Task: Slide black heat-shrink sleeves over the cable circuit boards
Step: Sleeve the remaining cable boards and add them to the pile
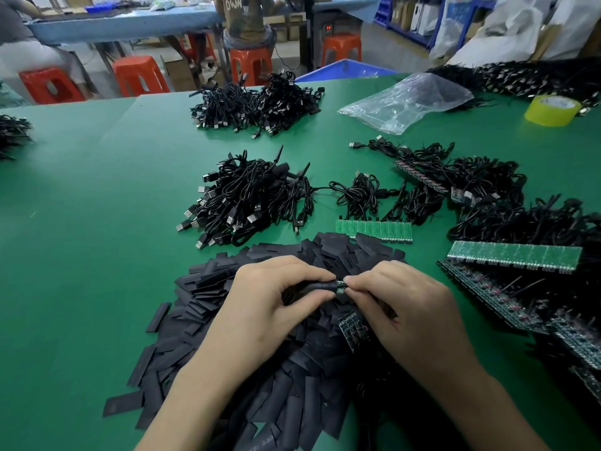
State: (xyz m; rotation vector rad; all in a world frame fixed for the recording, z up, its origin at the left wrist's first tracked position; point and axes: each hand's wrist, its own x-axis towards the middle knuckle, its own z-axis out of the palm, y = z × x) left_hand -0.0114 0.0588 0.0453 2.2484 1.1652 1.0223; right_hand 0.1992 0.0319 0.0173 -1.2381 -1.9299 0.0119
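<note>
Over a big pile of flat black heat-shrink sleeves [227, 336], my left hand [260, 307] pinches one black sleeve [320, 285] between thumb and fingers. My right hand [413, 307] pinches a small circuit board [341, 286] whose end sits at the sleeve's mouth, partly inside. A short strip of joined boards [354, 328] hangs under my right palm. Their cables are hidden beneath my hands.
The green table [81, 239] carries heaps of black USB cables [240, 203] ahead, green board panels [374, 230] with cables to the right, a clear plastic bag [406, 102] and a yellow tape roll [553, 109]. Red stools and a seated person lie beyond the far edge.
</note>
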